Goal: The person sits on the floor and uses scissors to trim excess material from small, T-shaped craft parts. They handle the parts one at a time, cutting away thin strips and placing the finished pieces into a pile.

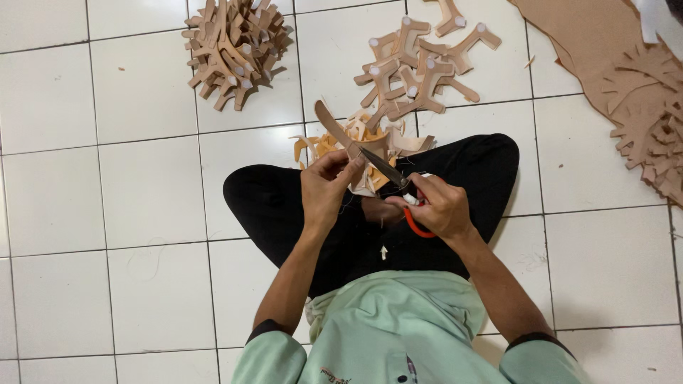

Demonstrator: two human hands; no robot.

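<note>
Our left hand (326, 186) pinches tan leather strap piece (336, 129) above lap; our right hand (440, 206) grips orange-handled scissors (398, 186), blades at strap. Cut-piece piles (416, 65) far on tile floor (107, 213).

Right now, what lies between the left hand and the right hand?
In the head view, only the scissors' dark blades span the gap from the right hand to the tan strip in the left hand.

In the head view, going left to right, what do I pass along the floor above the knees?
Heap of tan Y-shaped cutouts → long tan strip held by the left hand → spread of cutouts with white tips → large tan sheet → pile of cut pieces at the right edge.
</note>
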